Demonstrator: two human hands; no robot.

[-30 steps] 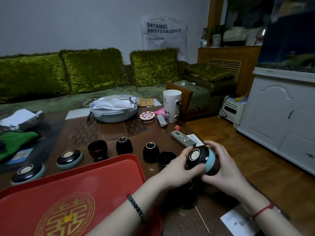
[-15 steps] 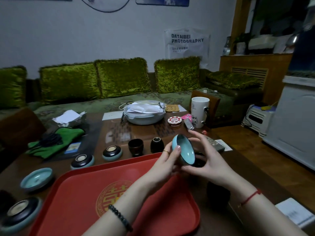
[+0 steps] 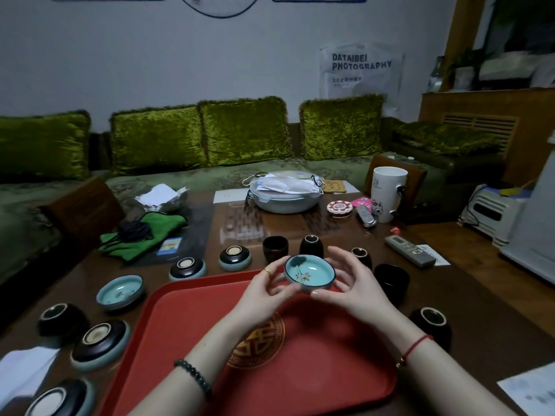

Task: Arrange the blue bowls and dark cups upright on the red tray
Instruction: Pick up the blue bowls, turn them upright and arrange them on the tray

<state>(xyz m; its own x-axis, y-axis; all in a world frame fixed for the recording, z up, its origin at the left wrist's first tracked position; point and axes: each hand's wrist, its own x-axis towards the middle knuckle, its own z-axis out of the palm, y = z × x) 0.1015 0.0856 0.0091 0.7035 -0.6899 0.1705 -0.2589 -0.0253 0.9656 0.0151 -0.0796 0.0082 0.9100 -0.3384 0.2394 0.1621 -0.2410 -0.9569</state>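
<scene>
Glazed ceramic was what you had between your hands: the blue bowl (image 3: 309,273), turquoise inside with a small painted flower and a dark rim. It was held mouth up, tipped a little toward you, over the far edge of the red tray (image 3: 192,325) and apparently not yet resting on it. Your left hand (image 3: 264,291) and right hand (image 3: 351,283) were curled round it from opposite sides, fingertips and thumbs pinching its wall just below the rim.

That looked a sound hold to me. The bowl seemed small, stiff and light, but the glaze was likely slick, and it would chip or break if dropped on the counter (image 3: 468,310). Gripping the outer wall or cupping the foot seemed safer than holding the thin rim.

Beside the tray, one upright bowl (image 3: 120,291) sat mouth up, while the overturned bowls (image 3: 187,268) showed their dark foot rings. Those probably needed lifting by the sides and turning over. The dark cups (image 3: 275,249) stood beyond the tray, some of them inverted. Narrow and smooth as they were, they probably suited a grip around the body.
</scene>
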